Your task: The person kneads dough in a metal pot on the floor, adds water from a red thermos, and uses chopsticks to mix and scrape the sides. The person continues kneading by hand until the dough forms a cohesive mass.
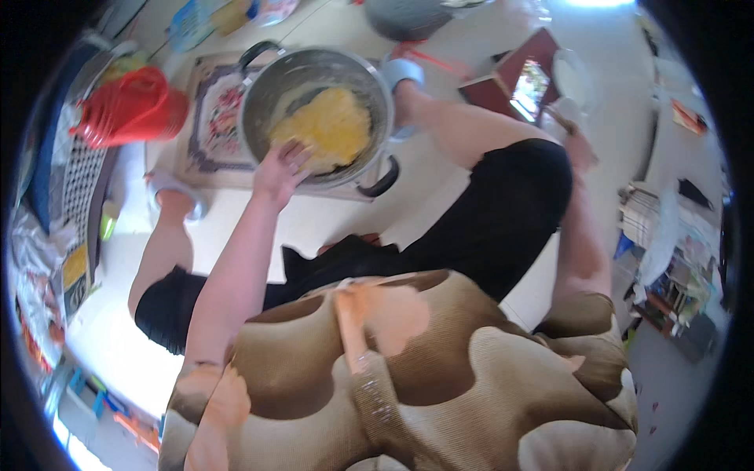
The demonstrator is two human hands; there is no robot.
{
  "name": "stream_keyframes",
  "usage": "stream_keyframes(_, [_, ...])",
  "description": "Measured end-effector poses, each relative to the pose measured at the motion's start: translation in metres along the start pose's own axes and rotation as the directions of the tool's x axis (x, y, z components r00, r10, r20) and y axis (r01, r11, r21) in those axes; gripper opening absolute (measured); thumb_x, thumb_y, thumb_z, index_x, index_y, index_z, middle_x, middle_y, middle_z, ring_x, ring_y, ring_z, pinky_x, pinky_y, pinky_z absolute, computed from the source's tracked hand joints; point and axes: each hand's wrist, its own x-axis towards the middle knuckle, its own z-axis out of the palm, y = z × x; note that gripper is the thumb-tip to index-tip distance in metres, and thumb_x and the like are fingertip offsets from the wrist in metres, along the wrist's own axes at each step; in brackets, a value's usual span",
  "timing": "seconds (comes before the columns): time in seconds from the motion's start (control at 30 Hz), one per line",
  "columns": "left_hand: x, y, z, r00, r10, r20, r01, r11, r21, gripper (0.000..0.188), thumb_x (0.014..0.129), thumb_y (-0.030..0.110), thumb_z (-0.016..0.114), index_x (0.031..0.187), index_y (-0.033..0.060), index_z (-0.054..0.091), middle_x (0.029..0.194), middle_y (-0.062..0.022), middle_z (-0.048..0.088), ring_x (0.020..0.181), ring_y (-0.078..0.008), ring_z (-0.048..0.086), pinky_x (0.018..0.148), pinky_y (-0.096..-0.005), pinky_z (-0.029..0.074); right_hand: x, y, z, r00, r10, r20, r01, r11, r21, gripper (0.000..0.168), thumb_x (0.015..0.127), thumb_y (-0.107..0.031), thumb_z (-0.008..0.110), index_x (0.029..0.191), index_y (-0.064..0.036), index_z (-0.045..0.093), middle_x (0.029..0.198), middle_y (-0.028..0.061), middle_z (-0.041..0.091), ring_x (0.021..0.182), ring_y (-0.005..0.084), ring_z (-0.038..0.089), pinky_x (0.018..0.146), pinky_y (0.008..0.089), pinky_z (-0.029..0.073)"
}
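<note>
In the head view, my left hand (283, 169) reaches over the near rim of a large metal pot (259, 88) with black side handles. Its fingers are somewhat apart at the edge of a lumpy yellow dough-like mass (333, 126) inside. Whether they press into the mass is unclear. Off to the right, beyond my knee, my right hand (580, 150) is closed around a brownish stick-like handle (562, 119); blur hides what kind of utensil it is. A whitish round dish (570, 76) lies just past that hand.
Under the pot is a patterned mat (194, 153). A red thermos-like jug (132, 109) is at the left. A lit phone (531, 88) leans on a dark red box (500, 97). A dark round pan (406, 17) sits behind. Cluttered shelving (677, 253) lines the right.
</note>
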Motion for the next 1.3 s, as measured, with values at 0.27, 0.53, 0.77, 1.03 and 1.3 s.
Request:
stream_keyframes(0.27, [0.006, -0.012, 0.002, 0.999, -0.048, 0.000, 0.048, 0.997, -0.065, 0.044, 0.094, 0.043, 0.038, 0.122, 0.0096, 0.045, 0.125, -0.0047, 0.050, 0.123, -0.0250, 0.042, 0.105, -0.0502, 0.020, -0.001, -0.038, -0.053, 0.981, 0.101, -0.163, -0.084, 0.991, 0.108, 0.024, 0.086, -0.020, 0.053, 0.108, -0.018, 0.061, 0.104, 0.0104, 0.064, 0.094, 0.0302, 0.062, 0.080, 0.0407, 0.050])
stream_keyframes(0.53, [0.002, -0.012, 0.004, 1.000, -0.022, 0.011, 0.022, 0.998, -0.060, 0.035, 0.093, 0.040, 0.043, 0.111, 0.0114, 0.053, 0.111, -0.0047, 0.058, 0.115, -0.0234, 0.049, 0.101, -0.0482, 0.029, 0.006, -0.050, -0.048, 0.990, 0.130, -0.058, -0.121, 0.982, 0.143, 0.031, 0.080, -0.019, 0.054, 0.110, -0.015, 0.059, 0.104, 0.0128, 0.063, 0.095, 0.0337, 0.060, 0.081, 0.0448, 0.048])
stream_keyframes(0.77, [-0.003, -0.002, 0.018, 1.000, 0.011, 0.011, -0.010, 0.997, -0.076, 0.034, 0.095, 0.040, 0.042, 0.106, 0.0099, 0.054, 0.105, -0.0033, 0.060, 0.105, -0.0238, 0.056, 0.086, -0.0434, 0.042, -0.016, -0.056, -0.076, 0.989, 0.145, -0.022, -0.136, 0.964, 0.229, 0.044, 0.078, -0.014, 0.061, 0.121, -0.013, 0.053, 0.112, 0.0131, 0.059, 0.101, 0.0317, 0.058, 0.085, 0.0405, 0.047])
stream_keyframes(1.03, [-0.022, 0.008, 0.037, 0.997, 0.031, 0.066, -0.024, 0.993, -0.113, 0.037, 0.095, 0.042, 0.038, 0.110, 0.0104, 0.051, 0.110, -0.0041, 0.057, 0.113, -0.0246, 0.050, 0.094, -0.0486, 0.033, -0.012, -0.038, -0.063, 0.990, 0.047, -0.131, -0.020, 0.979, 0.201, 0.043, 0.076, -0.005, 0.054, 0.119, -0.013, 0.054, 0.117, 0.0084, 0.057, 0.100, 0.0300, 0.059, 0.083, 0.0399, 0.049])
stream_keyframes(1.3, [-0.020, 0.016, 0.041, 0.974, 0.129, 0.184, -0.077, 0.961, -0.266, 0.042, 0.096, 0.043, 0.033, 0.110, 0.0078, 0.053, 0.110, -0.0087, 0.058, 0.110, -0.0261, 0.052, 0.092, -0.0447, 0.041, -0.016, -0.029, -0.075, 0.988, 0.112, -0.107, -0.094, 0.982, 0.165, 0.041, 0.080, -0.015, 0.050, 0.121, -0.015, 0.053, 0.114, 0.0138, 0.058, 0.096, 0.0359, 0.059, 0.082, 0.0451, 0.048])
